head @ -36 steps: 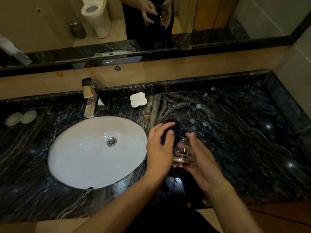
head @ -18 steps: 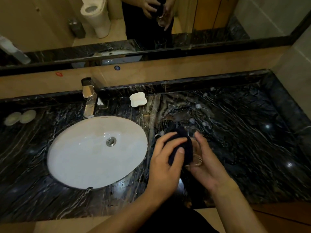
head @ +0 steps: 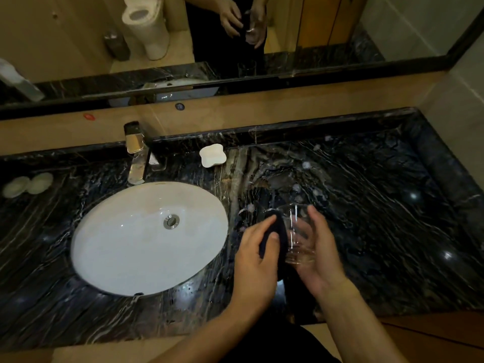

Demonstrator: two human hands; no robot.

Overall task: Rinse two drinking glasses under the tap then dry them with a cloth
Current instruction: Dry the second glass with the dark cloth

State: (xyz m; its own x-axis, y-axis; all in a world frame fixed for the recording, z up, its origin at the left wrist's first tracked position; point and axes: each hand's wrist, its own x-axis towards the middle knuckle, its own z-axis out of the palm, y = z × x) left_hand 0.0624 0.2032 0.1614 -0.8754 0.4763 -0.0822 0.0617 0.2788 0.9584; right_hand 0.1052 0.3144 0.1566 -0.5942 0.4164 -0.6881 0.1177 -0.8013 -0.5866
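Bathroom vanity: black marble countertop (head: 379, 231) with pale veining, beige ledge and wall mirror (head: 78, 35) behind; lighting dim. Far left of the counter: two pale round pads (head: 27, 184), side by side and touching. Next: chrome tap (head: 136, 155) at the back edge, its spout reaching over the rim of an oval white basin (head: 125, 247) sunk into the counter, with a chrome drain (head: 171, 221) near the centre. Right of the tap, against the back edge: small white soap dish (head: 212, 155). Right of the basin, above the counter: left hand (head: 255, 260), fingers curled around a dark cloth (head: 277, 237), pressing it against the left side of a clear drinking glass (head: 298, 237). The glass is held upright, mouth up, off the surface. Right hand (head: 318, 254) cups the glass from the right, fingers wrapped around its wall and base, thumb up near the rim. A second glass shows faintly in the mirror's reflection of the counter; it cannot be made out on the dark counter itself. Far right: raised marble edge and beige wall.
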